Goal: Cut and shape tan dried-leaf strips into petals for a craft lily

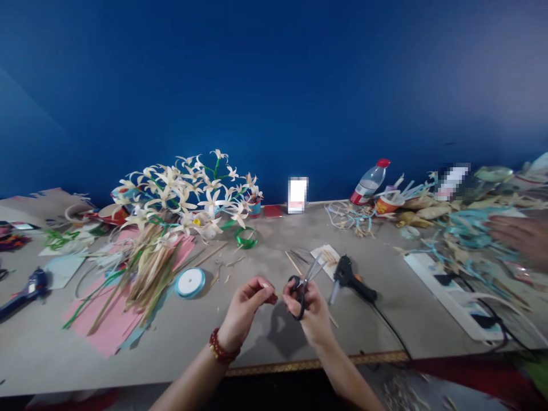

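Black-handled scissors [302, 291] rest in my right hand [311, 308], their blades pointing up and away to the right. Its thumb and forefinger come close to my left hand [252, 298], which is closed in a pinch. Whatever the left fingertips hold is too small to make out; a tiny pale bit shows between the two hands. A white-and-blue ribbon spool [190, 283] lies left of my left hand. Right of the scissors is a black glue gun [353, 279], beside a white card [327, 260] with small tan pieces on it.
White artificial flowers [182, 191] stand at the back left, above dried husk strips [152, 268] on pink paper [100, 325]. A power strip [454, 297] with cords lies right. Behind are a tilted bottle [370, 184] and a phone [297, 195]. Another person's hand [520, 237] reaches in at right.
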Demonstrator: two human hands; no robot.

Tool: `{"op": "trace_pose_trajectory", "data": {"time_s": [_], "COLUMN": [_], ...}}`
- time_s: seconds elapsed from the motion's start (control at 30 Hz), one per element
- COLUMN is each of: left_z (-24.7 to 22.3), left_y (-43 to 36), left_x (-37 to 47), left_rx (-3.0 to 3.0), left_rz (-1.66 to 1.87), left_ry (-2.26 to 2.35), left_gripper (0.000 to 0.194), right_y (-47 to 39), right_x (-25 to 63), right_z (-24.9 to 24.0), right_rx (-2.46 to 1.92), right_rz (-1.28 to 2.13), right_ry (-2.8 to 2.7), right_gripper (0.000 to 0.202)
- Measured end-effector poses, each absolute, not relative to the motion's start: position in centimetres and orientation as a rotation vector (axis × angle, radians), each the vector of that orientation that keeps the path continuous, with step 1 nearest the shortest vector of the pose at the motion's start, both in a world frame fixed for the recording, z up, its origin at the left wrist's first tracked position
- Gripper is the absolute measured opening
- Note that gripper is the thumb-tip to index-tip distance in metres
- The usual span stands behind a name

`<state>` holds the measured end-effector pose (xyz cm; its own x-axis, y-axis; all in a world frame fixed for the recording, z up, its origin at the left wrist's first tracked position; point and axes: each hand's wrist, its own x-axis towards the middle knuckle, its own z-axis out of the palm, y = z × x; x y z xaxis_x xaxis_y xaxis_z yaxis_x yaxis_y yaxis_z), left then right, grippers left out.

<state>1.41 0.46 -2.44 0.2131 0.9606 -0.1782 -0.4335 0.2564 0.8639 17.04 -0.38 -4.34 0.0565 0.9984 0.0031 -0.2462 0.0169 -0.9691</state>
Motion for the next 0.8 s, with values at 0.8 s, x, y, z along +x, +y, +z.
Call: {"op": "trace_pose_trajectory", "data": {"time_s": [0.8], "left_z": [-1.5], "left_y": [1.0], "left_x": [0.4], "left_rx": [0.949], "left_rz": [1.153], "left_ry": [0.807], "left_gripper": [0.018], "right_y": [-3.3], "right_x": [19.7], "right_z": [-4.7], "right_rx": [-0.990], "right_rz": [1.835], "right_ry": [-1.227], "right_gripper": [0.050]}}
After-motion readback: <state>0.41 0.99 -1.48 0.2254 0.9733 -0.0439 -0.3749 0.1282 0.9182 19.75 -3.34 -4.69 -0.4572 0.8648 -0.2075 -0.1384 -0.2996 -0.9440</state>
